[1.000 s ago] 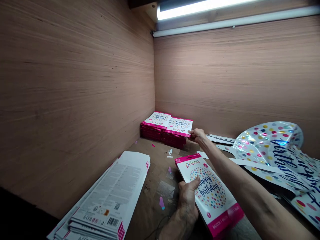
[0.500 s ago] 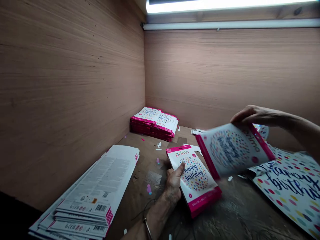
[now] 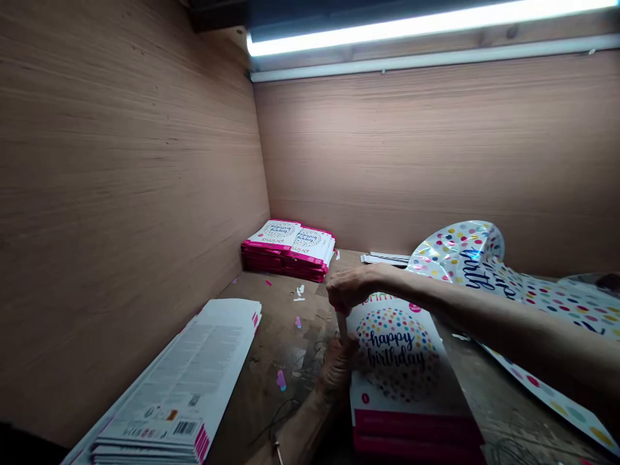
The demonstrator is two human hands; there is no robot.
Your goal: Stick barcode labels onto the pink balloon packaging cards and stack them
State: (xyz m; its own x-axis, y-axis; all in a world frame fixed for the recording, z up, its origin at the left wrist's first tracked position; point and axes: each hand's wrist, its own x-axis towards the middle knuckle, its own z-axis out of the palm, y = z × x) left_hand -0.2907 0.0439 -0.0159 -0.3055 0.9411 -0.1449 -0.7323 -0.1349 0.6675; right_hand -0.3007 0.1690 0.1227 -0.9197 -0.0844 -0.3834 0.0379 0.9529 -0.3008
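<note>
And there's the Prima "happy birthday" balloon packet [image 3: 400, 358], lying on the wooden worktop [image 3: 271, 361]! The left hand [image 3: 336, 365] clasps its left edge from below, the right hand [image 3: 346, 289] reaches across, curled tight on its top corner. Beyond, the stacked pink-edged packets [image 3: 288, 250] sit against the back wall.

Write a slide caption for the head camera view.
Left hand and right hand at the edge of a Prima birthday balloon packet.

Scuffed wooden bench [image 3: 261, 368]: stacked pink-edged balloon packets [image 3: 285, 250], printed card stack [image 3: 179, 381], polka-dot foil balloon [image 3: 453, 255].
</note>
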